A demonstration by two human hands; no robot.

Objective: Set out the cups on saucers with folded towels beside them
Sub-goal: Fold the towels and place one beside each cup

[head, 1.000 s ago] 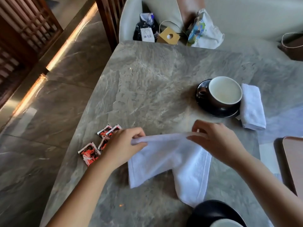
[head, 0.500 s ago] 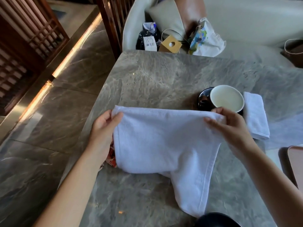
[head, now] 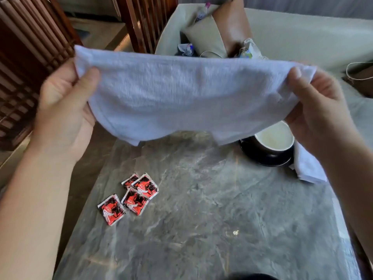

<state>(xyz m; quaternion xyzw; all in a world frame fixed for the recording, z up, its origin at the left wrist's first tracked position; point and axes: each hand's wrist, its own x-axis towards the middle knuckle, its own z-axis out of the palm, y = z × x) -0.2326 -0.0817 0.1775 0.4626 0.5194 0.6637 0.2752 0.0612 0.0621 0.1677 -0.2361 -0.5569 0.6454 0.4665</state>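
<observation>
I hold a white towel stretched out in the air above the grey marble table. My left hand grips its left corner and my right hand grips its right corner. Under the towel's right end stands a dark cup with a pale inside on a black saucer. A folded white towel lies just right of that saucer, partly behind my right wrist. The dark rim of another saucer shows at the bottom edge.
Several red and black sachets lie on the table's left side. Beyond the table is a pale sofa with cushions and bags. Wooden slatted screens stand at the left beside a stone floor.
Both hands have lifted the towel off the table, raised it and pulled it out wide. The sachets, hidden half a second ago, are in view again.
</observation>
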